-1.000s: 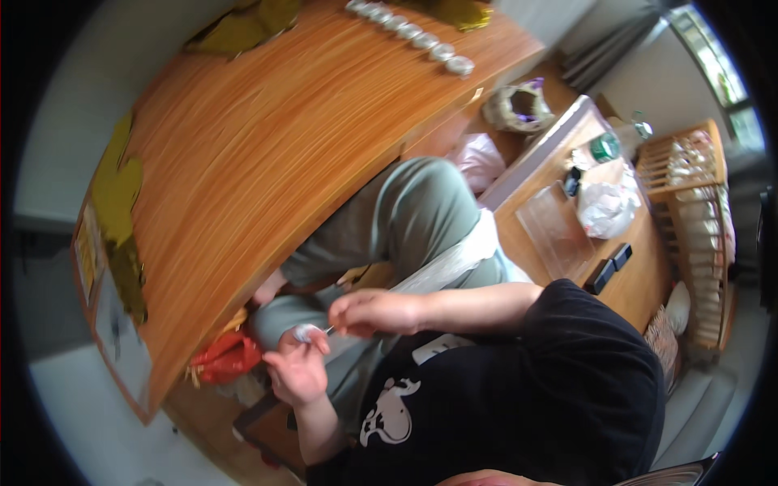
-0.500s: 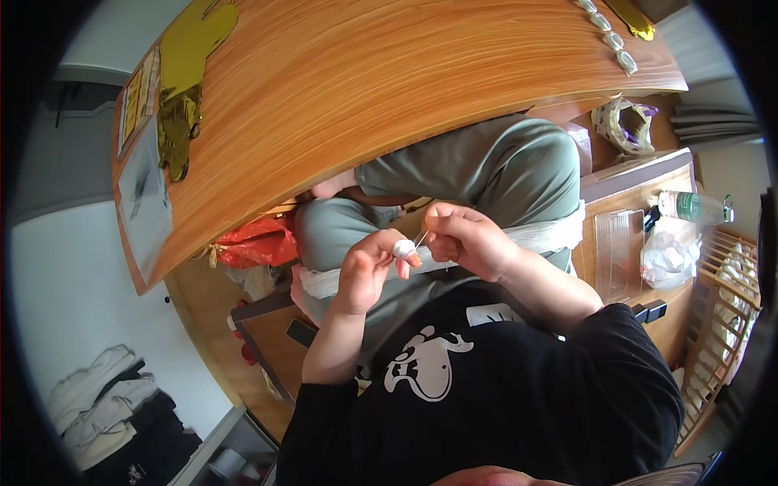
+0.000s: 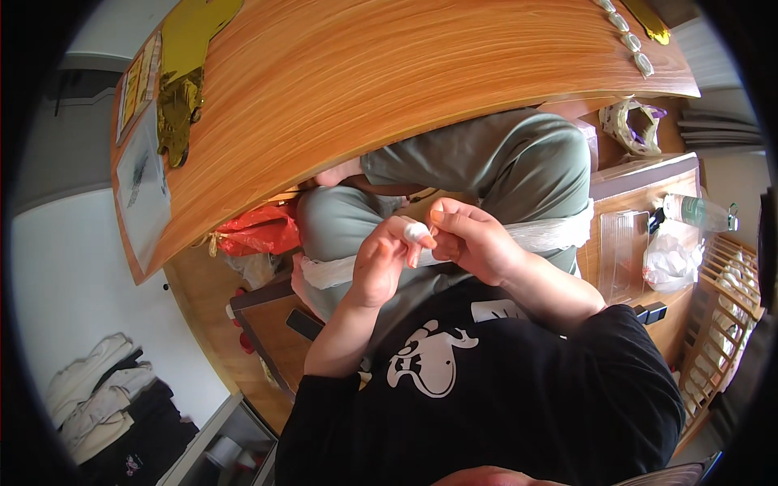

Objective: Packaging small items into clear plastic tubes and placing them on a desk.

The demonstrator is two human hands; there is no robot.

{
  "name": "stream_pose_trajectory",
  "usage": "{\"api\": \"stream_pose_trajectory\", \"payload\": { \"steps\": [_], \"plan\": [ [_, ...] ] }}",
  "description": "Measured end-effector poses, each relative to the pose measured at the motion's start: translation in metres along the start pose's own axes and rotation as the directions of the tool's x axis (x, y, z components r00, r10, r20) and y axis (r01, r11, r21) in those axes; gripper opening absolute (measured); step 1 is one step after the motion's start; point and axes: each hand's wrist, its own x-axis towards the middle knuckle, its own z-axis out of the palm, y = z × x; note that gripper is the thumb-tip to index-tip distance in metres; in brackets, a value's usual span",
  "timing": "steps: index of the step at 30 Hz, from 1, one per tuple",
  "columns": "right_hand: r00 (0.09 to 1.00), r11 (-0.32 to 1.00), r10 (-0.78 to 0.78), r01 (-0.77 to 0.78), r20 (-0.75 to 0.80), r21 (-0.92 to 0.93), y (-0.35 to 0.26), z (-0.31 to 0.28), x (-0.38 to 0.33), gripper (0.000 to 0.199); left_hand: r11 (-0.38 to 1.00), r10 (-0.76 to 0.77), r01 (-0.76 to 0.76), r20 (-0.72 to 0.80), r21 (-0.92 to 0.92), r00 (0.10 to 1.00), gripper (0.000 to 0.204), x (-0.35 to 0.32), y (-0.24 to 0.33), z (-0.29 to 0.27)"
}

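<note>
Wrapping, white (image 3: 415,232): around what appears to be the index finger of the left hand (image 3: 377,274), raised over the lap and well apart from the tabletop (image 3: 389,73).

Head view, change: compared with half a second ago, right hand (image 3: 480,247) closer to the left, gap at the fingertips reduced. Thin strand (image 3: 431,230), distinct across that gap then, now short and barely traceable. Meaning, by judgement: handling concentrated at the wrapped finger, fine control assigned to the right hand, support to the left.

Head view, left hand: loosely spread, partly bent. Thumb free, apart from the wrapping; wrapped finger directed toward the right hand; other fingers partly hidden. Nothing visibly clasped in the palm.

Head view, right hand: thumb and forefinger closed in a pinch just beside the wrapped fingertip, remaining fingers curled below. Apparently grasping the strand; contact with the wrapping itself not determinable.

Head view, surroundings: grey-green trousers (image 3: 539,162) beneath both hands, with white plastic sheet (image 3: 555,231) across. Gold foil piece (image 3: 180,77) toward the left end of the tabletop; row of small white packets (image 3: 630,40) at the far right. Clear tray (image 3: 622,255), white bag (image 3: 674,259) and clear bottle (image 3: 695,212) farther right, below tabletop level.
</note>
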Motion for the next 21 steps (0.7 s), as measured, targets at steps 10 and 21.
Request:
{"api": "stream_pose_trajectory", "payload": {
  "steps": [10,21],
  "plan": [
    [0.988,0.970,-0.154,0.148,-0.017,-0.192,0.003,-0.004,-0.001,0.020,0.248,0.325,-0.420,0.334,0.873,0.885,0.016,0.014,0.011,-0.003],
    [0.971,0.955,-0.232,0.240,0.062,-0.172,0.028,-0.003,-0.008,0.016,0.361,0.392,-0.397,0.249,0.844,0.886,0.028,0.012,0.006,0.000]
  ]
}}
